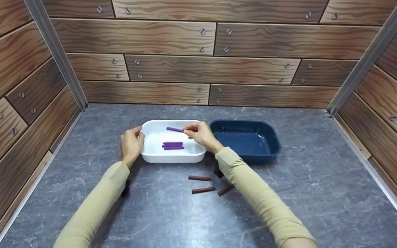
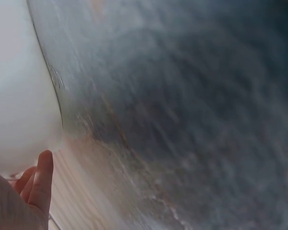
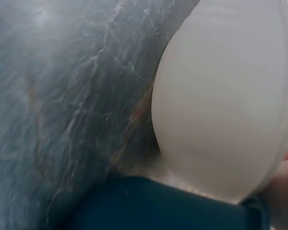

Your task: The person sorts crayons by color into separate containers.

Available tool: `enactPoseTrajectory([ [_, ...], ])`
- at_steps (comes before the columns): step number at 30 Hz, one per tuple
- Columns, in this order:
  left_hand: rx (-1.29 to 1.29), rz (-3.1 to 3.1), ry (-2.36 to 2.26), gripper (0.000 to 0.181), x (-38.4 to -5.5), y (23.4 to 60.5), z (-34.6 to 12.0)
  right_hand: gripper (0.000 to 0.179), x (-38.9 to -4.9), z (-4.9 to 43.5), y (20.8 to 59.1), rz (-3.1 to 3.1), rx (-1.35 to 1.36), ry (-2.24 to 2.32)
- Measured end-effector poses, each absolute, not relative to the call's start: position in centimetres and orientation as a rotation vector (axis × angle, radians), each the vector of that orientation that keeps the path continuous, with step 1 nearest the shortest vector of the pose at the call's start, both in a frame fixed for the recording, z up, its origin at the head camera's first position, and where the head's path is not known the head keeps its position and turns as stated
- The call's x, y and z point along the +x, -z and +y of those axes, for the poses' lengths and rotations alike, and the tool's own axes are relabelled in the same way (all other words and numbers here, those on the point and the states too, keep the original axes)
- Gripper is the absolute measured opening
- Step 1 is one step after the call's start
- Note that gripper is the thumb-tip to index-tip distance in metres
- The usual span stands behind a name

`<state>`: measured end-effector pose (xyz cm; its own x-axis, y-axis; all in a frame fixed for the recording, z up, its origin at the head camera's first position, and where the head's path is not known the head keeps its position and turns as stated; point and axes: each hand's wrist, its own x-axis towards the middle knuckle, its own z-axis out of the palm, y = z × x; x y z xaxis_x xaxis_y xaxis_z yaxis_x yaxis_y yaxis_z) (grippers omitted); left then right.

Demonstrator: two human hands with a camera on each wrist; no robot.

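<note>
My right hand (image 1: 202, 134) pinches one end of a purple crayon (image 1: 174, 129) above the back right part of a white tray (image 1: 172, 158). Three more purple crayons (image 1: 173, 148) lie side by side on the tray's floor. On the tray's left side, my left hand (image 1: 131, 143) touches the outer wall near the rim; in the left wrist view its fingers (image 2: 42, 184) look fairly straight against the white wall. Neither the held crayon nor its fingertips show in the right wrist view, where the tray's outer side (image 3: 221, 105) fills much of the picture.
A dark blue tray (image 1: 243, 158) stands close to the white tray's right side. Brown crayons (image 1: 203, 190) lie on the grey marbled table (image 1: 164, 213) in front, one partly hidden by the right forearm. Wood-patterned walls (image 1: 198, 69) enclose the back and sides.
</note>
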<state>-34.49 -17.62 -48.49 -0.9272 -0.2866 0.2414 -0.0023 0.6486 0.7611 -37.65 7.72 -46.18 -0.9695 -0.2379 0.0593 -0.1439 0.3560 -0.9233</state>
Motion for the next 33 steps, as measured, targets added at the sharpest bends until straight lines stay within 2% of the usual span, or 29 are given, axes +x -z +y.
enactPoseTrajectory([
  [22, 0.212, -2.519, 1.189, 0.039, -34.6, 49.0, -17.7, 0.013, -38.7, 5.8, 47.7, 2.603, -0.165, 1.444],
  [33, 0.204, -2.503, 1.194, 0.039, -34.6, 48.7, -17.8, 0.013, -39.1, 5.6, 47.6, 2.596, -0.173, 1.369],
])
